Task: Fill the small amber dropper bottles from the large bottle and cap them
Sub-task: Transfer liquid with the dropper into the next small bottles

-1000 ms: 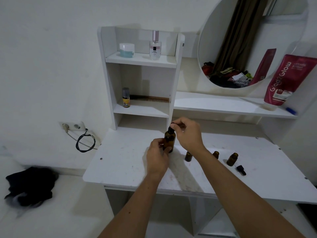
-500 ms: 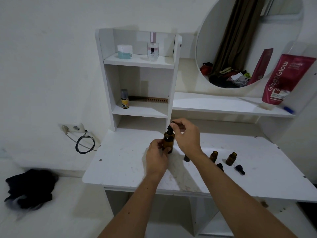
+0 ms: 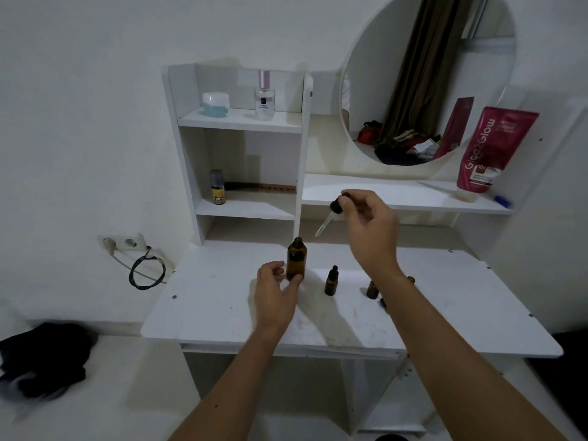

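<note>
The large amber bottle [image 3: 296, 258] stands uncapped on the white desk [image 3: 222, 300]. My left hand [image 3: 276, 297] holds its base with thumb and fingers. My right hand [image 3: 370, 230] pinches the black bulb of the dropper [image 3: 331, 214], lifted above and to the right of the bottle, its glass pipette slanting down-left. A small amber bottle with a black dropper cap [image 3: 331, 281] stands right of the large one. Another small uncapped bottle [image 3: 372, 289] stands beside my right forearm, and a third [image 3: 410, 279] peeks out behind it.
A white shelf unit [image 3: 241, 122] at the desk's back holds a jar, a perfume bottle, a small yellow-labelled bottle and a comb. A round mirror and a red tube [image 3: 491, 151] stand on the right ledge. A wall socket with a cable [image 3: 143, 268] is left.
My right hand has pulled the dropper out of the large bottle and lifted it up and to the right. The left hand has slid down to the bottle's base.
</note>
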Demonstrator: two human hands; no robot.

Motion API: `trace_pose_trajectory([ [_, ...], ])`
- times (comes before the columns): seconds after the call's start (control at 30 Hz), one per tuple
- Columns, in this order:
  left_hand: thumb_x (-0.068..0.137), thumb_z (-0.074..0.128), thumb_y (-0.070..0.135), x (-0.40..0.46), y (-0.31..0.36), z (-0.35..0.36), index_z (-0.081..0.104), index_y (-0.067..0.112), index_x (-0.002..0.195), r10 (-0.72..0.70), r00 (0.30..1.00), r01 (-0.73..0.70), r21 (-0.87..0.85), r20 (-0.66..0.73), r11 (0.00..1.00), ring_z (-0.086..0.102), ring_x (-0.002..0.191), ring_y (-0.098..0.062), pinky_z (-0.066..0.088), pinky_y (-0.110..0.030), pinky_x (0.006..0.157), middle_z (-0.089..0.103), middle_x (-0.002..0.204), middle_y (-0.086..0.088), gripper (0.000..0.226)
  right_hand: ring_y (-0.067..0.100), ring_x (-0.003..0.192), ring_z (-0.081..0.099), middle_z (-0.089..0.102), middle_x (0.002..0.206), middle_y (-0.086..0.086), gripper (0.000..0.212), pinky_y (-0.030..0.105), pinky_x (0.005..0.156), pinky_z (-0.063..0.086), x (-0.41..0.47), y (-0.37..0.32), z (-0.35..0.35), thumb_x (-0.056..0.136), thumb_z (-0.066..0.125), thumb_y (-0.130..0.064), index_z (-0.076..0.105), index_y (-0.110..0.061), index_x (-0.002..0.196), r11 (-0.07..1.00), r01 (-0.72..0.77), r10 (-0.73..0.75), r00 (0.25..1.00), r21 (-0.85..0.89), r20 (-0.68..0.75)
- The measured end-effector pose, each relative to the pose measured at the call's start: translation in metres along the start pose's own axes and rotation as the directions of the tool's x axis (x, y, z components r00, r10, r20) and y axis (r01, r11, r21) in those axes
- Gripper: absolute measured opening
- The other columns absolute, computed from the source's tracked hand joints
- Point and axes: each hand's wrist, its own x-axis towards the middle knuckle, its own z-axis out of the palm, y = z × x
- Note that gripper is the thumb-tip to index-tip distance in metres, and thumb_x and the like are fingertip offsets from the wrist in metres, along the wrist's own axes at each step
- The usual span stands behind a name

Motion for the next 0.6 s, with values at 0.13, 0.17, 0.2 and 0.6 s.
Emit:
trace_pose_trajectory([
  [0.13, 0.086, 0.082, 0.03, -0.015, 0.006, 0.001, 0.055, 0.024, 0.119, 0.036, 0.999, -0.037, -0.078, -0.019, 0.996, 0.061, 0.096, -0.009, 0.05, -0.011, 0.073, 0.062, 0.11, 0.007, 0.043, 0.006, 0.098, 0.071, 0.075, 0.102, -0.004, 0.016, 0.018, 0.09, 0.055, -0.003, 0.012, -0.038, 0.099, 0.067, -0.017, 0.073, -0.011, 0.113, 0.999, -0.018, 0.016, 0.999, -0.033, -0.04],
  [0.17, 0.087, 0.081, 0.03, -0.019, 0.008, 0.003, 0.056, 0.024, 0.117, 0.051, 0.999, -0.052, -0.082, -0.013, 0.995, 0.061, 0.093, -0.008, 0.05, -0.01, 0.071, 0.063, 0.108, 0.008, 0.04, 0.006, 0.098, 0.071, 0.075, 0.103, -0.005, 0.016, 0.018, 0.09, 0.055, -0.005, 0.016, -0.047, 0.099, 0.067, -0.018, 0.073, -0.012, 0.112, 0.999, -0.038, 0.036, 0.998, -0.036, -0.05],
  [0.2, 0.087, 0.08, 0.031, -0.025, 0.011, 0.006, 0.057, 0.024, 0.115, 0.065, 0.998, -0.065, -0.08, 0.0, 0.995, 0.062, 0.091, -0.007, 0.049, -0.009, 0.07, 0.063, 0.105, 0.01, 0.037, 0.006, 0.098, 0.071, 0.075, 0.102, -0.006, 0.015, 0.017, 0.09, 0.055, -0.007, 0.02, -0.055, 0.099, 0.068, -0.018, 0.074, -0.013, 0.112, 0.998, -0.056, 0.054, 0.997, -0.039, -0.061],
  [0.6, 0.093, 0.075, 0.029, -0.058, 0.03, 0.081, 0.062, 0.021, 0.131, 0.217, 0.91, -0.216, -0.043, 0.354, 0.975, 0.064, 0.104, -0.006, 0.054, -0.019, 0.091, 0.068, 0.121, 0.009, 0.041, -0.005, 0.091, 0.069, 0.074, 0.096, -0.013, 0.013, 0.006, 0.081, 0.05, -0.035, 0.057, -0.11, 0.097, 0.07, -0.021, 0.075, -0.018, 0.109, 0.973, -0.17, 0.153, 0.982, -0.159, -0.114],
])
